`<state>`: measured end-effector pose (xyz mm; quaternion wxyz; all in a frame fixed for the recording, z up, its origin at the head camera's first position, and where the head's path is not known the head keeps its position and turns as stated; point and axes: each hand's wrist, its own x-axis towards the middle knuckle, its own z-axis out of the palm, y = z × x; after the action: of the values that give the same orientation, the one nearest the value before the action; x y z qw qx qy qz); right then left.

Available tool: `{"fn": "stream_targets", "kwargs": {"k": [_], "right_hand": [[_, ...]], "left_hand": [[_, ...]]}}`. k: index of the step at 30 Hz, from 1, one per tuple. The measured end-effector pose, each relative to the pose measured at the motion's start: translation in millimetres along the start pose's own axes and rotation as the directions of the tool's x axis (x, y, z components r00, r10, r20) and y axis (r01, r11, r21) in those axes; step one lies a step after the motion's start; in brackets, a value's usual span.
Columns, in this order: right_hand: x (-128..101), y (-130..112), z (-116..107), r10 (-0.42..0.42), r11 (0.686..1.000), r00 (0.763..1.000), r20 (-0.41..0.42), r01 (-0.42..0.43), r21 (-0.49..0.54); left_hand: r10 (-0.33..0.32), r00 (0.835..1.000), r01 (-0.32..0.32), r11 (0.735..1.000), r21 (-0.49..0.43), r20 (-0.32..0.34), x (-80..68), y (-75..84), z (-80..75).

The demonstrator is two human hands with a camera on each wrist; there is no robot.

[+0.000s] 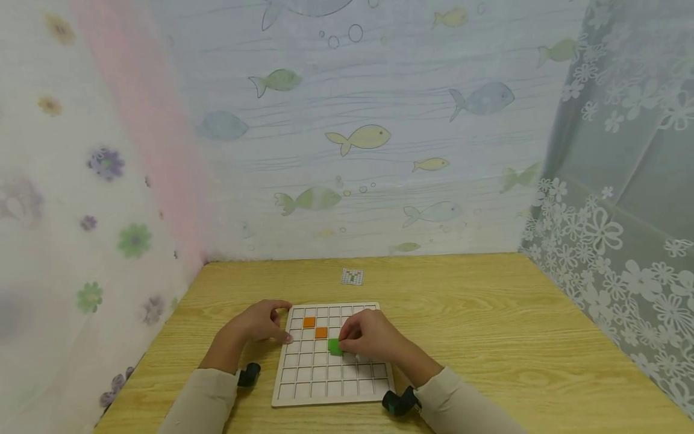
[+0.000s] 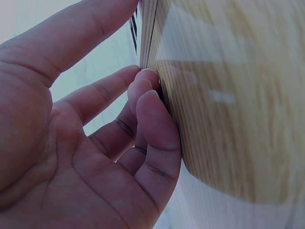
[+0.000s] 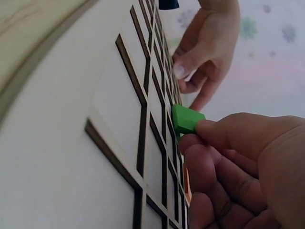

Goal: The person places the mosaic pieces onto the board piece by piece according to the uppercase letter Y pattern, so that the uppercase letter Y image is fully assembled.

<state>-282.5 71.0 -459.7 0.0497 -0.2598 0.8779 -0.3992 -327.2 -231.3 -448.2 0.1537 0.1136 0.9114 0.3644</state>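
My right hand (image 1: 374, 339) pinches a green square tile (image 3: 186, 118) between thumb and fingertips, tilted over the middle of a pale wooden grid board (image 1: 311, 392). A sliver of green shows just under that tile; whether it is a second one I cannot tell. Two orange tiles, an upper-left orange tile (image 1: 309, 322) and a lower-right orange tile (image 1: 321, 333), sit in cells on a diagonal toward the green one. At the board's upper left, my left hand (image 1: 260, 322) holds the edge, its thumb on the rim and the other fingers (image 2: 159, 119) curled against the side and tabletop.
Behind the board lies a small card (image 1: 352, 276) printed with a coloured grid pattern. The wooden table (image 1: 488, 325) extends to both sides. A fish-patterned curtain (image 1: 379, 181) hangs along the back, with flowered sheets left and right. Each wrist wears a dark device (image 1: 400, 402).
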Motion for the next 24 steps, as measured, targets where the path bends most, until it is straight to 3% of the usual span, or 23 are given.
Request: {"fn": "stream_targets", "kwargs": {"k": [24], "right_hand": [[-1.8,-6.3,4.6,-0.018,0.998,1.0,0.018,0.019,-0.052]], "left_hand": [[-0.002,1.0,0.002,1.0,-0.008,0.005,0.6,-0.1,0.2]]}}
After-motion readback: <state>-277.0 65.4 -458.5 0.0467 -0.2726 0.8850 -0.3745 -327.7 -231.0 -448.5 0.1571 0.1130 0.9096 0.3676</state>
